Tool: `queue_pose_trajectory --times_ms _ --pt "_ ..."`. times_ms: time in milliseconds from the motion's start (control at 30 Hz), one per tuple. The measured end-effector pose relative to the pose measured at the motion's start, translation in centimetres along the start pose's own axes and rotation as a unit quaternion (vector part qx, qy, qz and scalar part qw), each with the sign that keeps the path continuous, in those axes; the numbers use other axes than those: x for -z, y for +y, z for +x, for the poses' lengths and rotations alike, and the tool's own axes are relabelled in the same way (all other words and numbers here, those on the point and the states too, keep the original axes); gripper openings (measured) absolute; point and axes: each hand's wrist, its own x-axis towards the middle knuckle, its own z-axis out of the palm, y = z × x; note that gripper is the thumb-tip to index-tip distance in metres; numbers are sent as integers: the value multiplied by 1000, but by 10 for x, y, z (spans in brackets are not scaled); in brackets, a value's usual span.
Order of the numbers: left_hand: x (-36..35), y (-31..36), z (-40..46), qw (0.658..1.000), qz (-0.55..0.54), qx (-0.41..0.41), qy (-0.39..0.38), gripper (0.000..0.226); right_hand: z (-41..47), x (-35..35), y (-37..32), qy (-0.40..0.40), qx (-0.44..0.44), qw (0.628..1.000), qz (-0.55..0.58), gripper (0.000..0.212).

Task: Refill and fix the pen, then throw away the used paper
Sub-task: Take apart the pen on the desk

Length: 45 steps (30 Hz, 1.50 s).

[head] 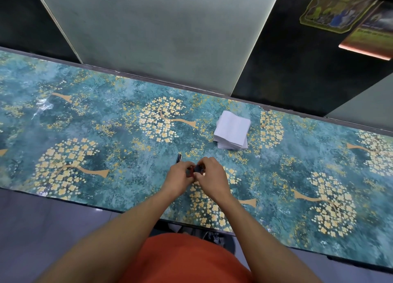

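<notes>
We see the left hand (180, 177) and the right hand (210, 176) meeting over the desk (95, 116), both pinched on a small dark object (198, 168) that we cannot identify. A dark pen part (178, 157) lies just beyond the left hand. The stack of white paper (231, 129) sits farther beyond the right hand.

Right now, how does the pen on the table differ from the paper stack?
The pen is dark, thin and single; the paper stack is white, square and many-layered. The pen lies just beyond the left hand; the stack sits farther back, right of both hands. Both rest untouched on the table.
</notes>
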Motion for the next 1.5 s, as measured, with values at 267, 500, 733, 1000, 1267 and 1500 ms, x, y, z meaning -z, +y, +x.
queue_pose_trajectory --times_ms 267,500,733,1000,1267,1500 --pt "0 1 -2 1000 -17 7 2 36 -1 4 -5 16 -32 998 -43 34" --pt "1 2 -3 1000 -17 13 -4 39 2 8 -6 -24 31 999 -23 21" --pt "2 4 -5 1000 -22 6 1 33 3 7 -10 12 -22 995 -95 36" --pt "2 5 -5 1000 -17 13 -3 36 6 10 -10 -26 4 996 -82 39" --pt "3 7 -5 1000 -16 16 -3 34 8 8 -15 -5 12 991 -130 27" --pt "4 7 -6 1000 -13 11 -8 34 8 12 -14 -14 1 994 -110 42"
